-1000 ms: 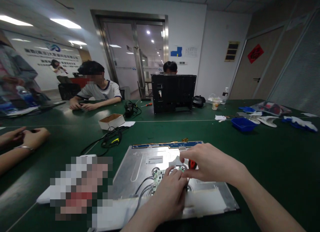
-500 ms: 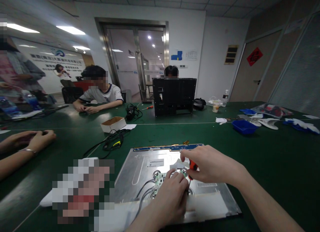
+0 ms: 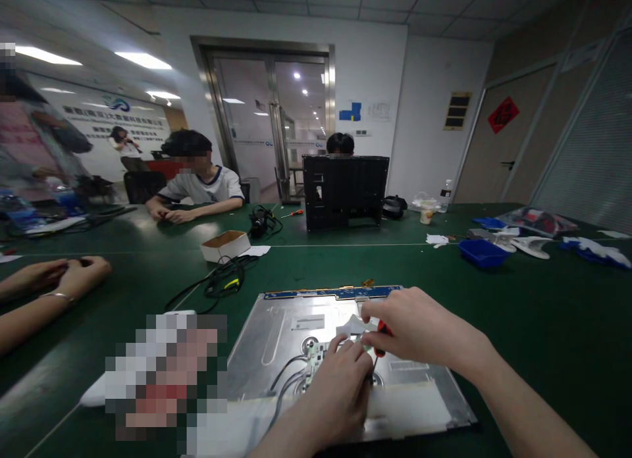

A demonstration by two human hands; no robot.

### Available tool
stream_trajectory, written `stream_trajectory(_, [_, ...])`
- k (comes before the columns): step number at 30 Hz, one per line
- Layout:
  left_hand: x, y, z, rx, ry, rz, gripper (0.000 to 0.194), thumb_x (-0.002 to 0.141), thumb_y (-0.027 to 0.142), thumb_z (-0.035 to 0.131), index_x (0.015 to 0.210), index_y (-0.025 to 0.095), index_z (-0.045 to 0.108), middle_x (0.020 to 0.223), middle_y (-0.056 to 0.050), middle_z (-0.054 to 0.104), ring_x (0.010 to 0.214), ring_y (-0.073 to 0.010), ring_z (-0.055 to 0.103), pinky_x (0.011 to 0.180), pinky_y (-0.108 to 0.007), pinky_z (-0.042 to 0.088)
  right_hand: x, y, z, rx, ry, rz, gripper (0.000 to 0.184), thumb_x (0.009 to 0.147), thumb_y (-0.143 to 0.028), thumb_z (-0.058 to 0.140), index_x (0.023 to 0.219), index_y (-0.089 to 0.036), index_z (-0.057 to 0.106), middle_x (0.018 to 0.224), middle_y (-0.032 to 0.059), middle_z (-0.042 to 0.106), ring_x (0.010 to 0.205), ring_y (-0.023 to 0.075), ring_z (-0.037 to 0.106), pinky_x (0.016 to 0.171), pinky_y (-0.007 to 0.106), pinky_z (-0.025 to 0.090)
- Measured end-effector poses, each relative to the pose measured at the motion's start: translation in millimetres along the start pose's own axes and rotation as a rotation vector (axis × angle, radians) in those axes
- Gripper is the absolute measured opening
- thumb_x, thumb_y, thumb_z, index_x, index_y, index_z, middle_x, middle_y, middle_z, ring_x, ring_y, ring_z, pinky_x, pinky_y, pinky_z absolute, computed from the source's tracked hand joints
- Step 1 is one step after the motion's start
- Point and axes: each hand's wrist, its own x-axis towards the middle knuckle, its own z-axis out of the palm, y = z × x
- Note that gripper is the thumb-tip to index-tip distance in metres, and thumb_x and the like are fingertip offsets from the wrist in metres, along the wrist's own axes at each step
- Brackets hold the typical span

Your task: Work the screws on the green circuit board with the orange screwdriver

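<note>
A flat display panel lies on the table with its silver metal back up. A small green circuit board, with dark cables running off its left side, sits at the panel's middle. My left hand is closed over the board, fingers bent down onto it; its thumb is hidden. My right hand grips a screwdriver with a red and black handle between thumb and fingers. The shaft points down beside my left fingers, where the tip is out of sight. Loose whitish film lies behind the board.
Black cables and an open cardboard box lie beyond the panel's left corner. Further back stands a black monitor housing. A blue tray is at right. Another person's hands rest at left; a blurred-out item lies nearby.
The view has tilted up slightly. My right fingers have shifted around the screwdriver handle, which shows a different side. My left hand stays on the board.
</note>
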Motion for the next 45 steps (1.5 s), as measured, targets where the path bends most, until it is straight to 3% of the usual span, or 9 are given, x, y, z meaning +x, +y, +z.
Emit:
stream_trajectory(6, [0.5, 1.0, -0.2, 0.007, 0.01, 0.006, 0.017, 0.081, 0.017, 0.052, 0.096, 0.021, 0.059, 0.104, -0.005, 0.062, 0.103, -0.0231, 0.054, 0.108, -0.045, 0.027, -6.6, 2.3, -4.7, 0.132, -0.012, -0.121, 0.033, 0.08, -0.024, 0.06, 0.112, -0.023, 0.057, 0.097, 0.0036, 0.071, 0.082, 0.0205, 0.065, 0.065, 0.028, 0.041])
stream_trajectory(12, [-0.9, -0.8, 3.8, -0.016, 0.04, 0.0, 0.014, 0.08, 0.015, 0.053, 0.091, 0.021, 0.06, 0.108, -0.004, 0.063, 0.105, -0.0234, 0.054, 0.108, -0.046, 0.026, -2.9, 0.0, -0.6, 0.052, -0.005, -0.016, 0.04, 0.083, -0.051, 0.06, 0.112, -0.024, 0.06, 0.086, 0.0049, 0.072, 0.079, 0.0263, 0.066, 0.062, 0.032, 0.042])
stream_trajectory(17, [1.0, -1.8, 4.7, -0.006, -0.001, -0.023, 0.012, 0.082, 0.014, 0.053, 0.09, 0.02, 0.059, 0.112, -0.004, 0.062, 0.109, -0.0232, 0.053, 0.109, -0.046, 0.025, -3.2, 2.8, 3.1, 0.025, 0.008, -0.049, 0.023, 0.084, -0.035, 0.059, 0.106, -0.025, 0.061, 0.085, 0.0027, 0.072, 0.074, 0.023, 0.066, 0.058, 0.03, 0.039])
stream_trajectory(24, [3.7, -1.3, 5.3, 0.017, -0.017, -0.028, 0.01, 0.084, 0.014, 0.054, 0.089, 0.02, 0.06, 0.104, -0.004, 0.064, 0.105, -0.0222, 0.056, 0.109, -0.045, 0.026, -6.5, 3.9, -2.4, 0.099, 0.011, -0.134, 0.031, 0.08, -0.024, 0.061, 0.111, -0.023, 0.057, 0.093, 0.0021, 0.072, 0.081, 0.0219, 0.065, 0.061, 0.028, 0.04])
stream_trajectory(31, [3.4, -2.2, 5.6, -0.018, 0.012, -0.024, 0.02, 0.082, 0.011, 0.053, 0.097, 0.021, 0.061, 0.112, -0.004, 0.063, 0.11, -0.0242, 0.054, 0.109, -0.047, 0.026, -2.0, 0.3, 0.1, 0.014, 0.014, -0.083, 0.026, 0.085, -0.047, 0.058, 0.097, -0.024, 0.064, 0.08, 0.0028, 0.071, 0.073, 0.0231, 0.065, 0.06, 0.029, 0.04])
stream_trajectory(35, [2.3, -1.7, 3.9, -0.005, -0.004, -0.002, 0.018, 0.084, 0.014, 0.052, 0.098, 0.021, 0.06, 0.112, -0.006, 0.062, 0.111, -0.0247, 0.053, 0.109, -0.048, 0.026, -4.3, 0.6, -1.6, 0.029, 0.007, -0.134, 0.014, 0.085, -0.03, 0.057, 0.095, -0.024, 0.064, 0.08, 0.0018, 0.07, 0.072, 0.0207, 0.065, 0.06, 0.028, 0.039])
stream_trajectory(38, [2.4, -0.8, 2.7, 0.008, -0.018, -0.009, 0.019, 0.085, 0.015, 0.051, 0.101, 0.021, 0.06, 0.11, -0.006, 0.063, 0.11, -0.0245, 0.053, 0.109, -0.048, 0.026, -7.3, 1.5, -4.2, 0.085, 0.0, -0.143, 0.027, 0.082, -0.022, 0.057, 0.109, -0.023, 0.06, 0.09, 0.0032, 0.071, 0.078, 0.0202, 0.065, 0.063, 0.028, 0.041])
stream_trajectory(42, [2.6, 0.0, 2.2, -0.004, -0.009, -0.018, 0.019, 0.083, 0.013, 0.053, 0.099, 0.021, 0.06, 0.11, -0.005, 0.063, 0.109, -0.0244, 0.054, 0.108, -0.048, 0.026, -6.8, 1.5, -4.3, 0.096, 0.001, -0.137, 0.029, 0.084, -0.035, 0.06, 0.111, -0.025, 0.059, 0.092, 0.0028, 0.071, 0.082, 0.022, 0.065, 0.065, 0.03, 0.042])
stream_trajectory(45, [2.8, -0.5, 3.3, -0.018, -0.001, -0.021, 0.015, 0.083, 0.013, 0.053, 0.094, 0.021, 0.061, 0.11, -0.005, 0.063, 0.109, -0.0242, 0.054, 0.108, -0.048, 0.026, -3.8, 0.8, -2.7, 0.052, 0.01, -0.107, 0.025, 0.086, -0.045, 0.058, 0.1, -0.025, 0.063, 0.081, 0.0018, 0.071, 0.076, 0.0232, 0.065, 0.06, 0.029, 0.04])
